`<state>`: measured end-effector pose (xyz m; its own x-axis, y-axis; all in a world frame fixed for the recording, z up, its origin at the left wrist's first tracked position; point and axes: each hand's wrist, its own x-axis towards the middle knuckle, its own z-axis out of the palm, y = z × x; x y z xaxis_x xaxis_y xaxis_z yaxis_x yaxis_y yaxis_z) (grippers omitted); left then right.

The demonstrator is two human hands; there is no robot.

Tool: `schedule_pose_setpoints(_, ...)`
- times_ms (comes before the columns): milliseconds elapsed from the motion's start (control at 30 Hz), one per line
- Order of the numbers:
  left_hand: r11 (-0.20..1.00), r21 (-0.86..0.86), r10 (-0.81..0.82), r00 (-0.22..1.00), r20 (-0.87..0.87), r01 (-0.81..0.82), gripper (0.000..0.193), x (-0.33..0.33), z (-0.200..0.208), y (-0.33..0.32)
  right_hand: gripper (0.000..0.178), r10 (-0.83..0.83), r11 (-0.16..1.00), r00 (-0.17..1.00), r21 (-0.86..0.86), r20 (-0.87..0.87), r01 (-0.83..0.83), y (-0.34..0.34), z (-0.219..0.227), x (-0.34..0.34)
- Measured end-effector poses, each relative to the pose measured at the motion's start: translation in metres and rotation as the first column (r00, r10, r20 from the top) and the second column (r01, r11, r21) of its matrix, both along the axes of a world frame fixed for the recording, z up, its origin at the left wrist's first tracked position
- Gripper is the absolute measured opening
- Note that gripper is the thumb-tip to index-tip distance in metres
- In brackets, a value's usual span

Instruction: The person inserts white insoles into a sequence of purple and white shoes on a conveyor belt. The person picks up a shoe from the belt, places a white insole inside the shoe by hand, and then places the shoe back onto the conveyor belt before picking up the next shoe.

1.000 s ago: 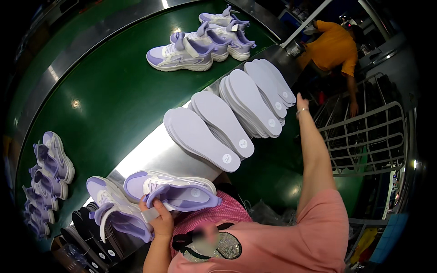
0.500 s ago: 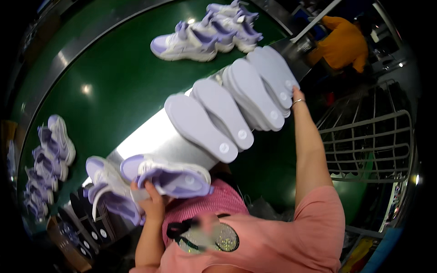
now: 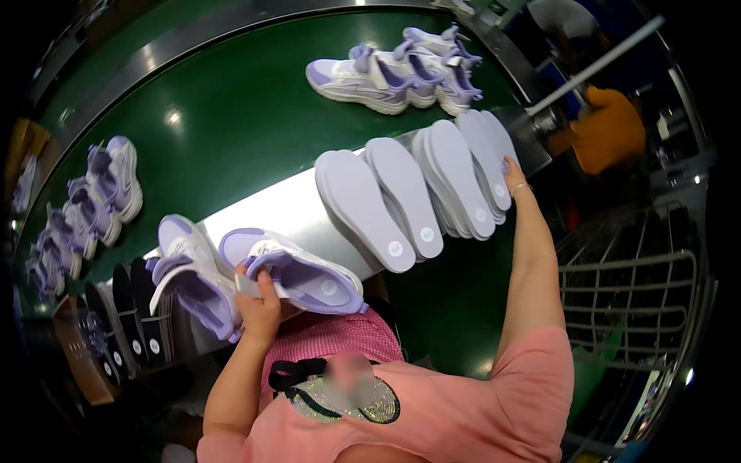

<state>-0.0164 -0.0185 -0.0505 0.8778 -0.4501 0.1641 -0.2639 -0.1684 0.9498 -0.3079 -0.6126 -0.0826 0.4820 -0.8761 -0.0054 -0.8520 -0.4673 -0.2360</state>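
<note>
Open ledge [image 3: 270, 204] (between shoes [image 3: 312, 279] and insoles [image 3: 363, 208])

Your lavender-and-white sneaker [image 3: 306, 268] (opening facing up) points its toe away to your left, a pale grey insole [image 3: 323, 288] inside; farther right, the rightmost insole stack [image 3: 499, 139] lies heels toward you

Hands [image 3: 261, 310] on lilac sneaker [image 3: 305, 279], grey insoles [image 3: 501, 139] (stacked)

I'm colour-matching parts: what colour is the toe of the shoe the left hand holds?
The toe is light purple, best seen in the head view.
</note>
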Motion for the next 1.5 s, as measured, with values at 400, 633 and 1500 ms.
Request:
schedule_pose_setpoints(400,0.99,0.123,0.06,0.998,0.036,-0.064,0.025,0.023,0.026,-0.007,0.034,0.063,0.996,0.996,0.072,-0.062,-0.059,-0.012,-0.001,-0.01)
schedule_pose_setpoints(633,0.997,-0.037,0.078,0.913,0.399,-0.069,0.031,0.004,0.013,-0.001,0.028,0.225,0.973,0.916,-0.119,0.332,-0.196,0.03,0.113,0.015)
schedule_pose_setpoints(1500,0.996,0.0,0.087,0.993,0.077,-0.087,0.031,-0.001,-0.005,-0.007,0.024,0.918,0.37,0.174,0.618,-0.356,-0.693,0.455,0.094,0.212)
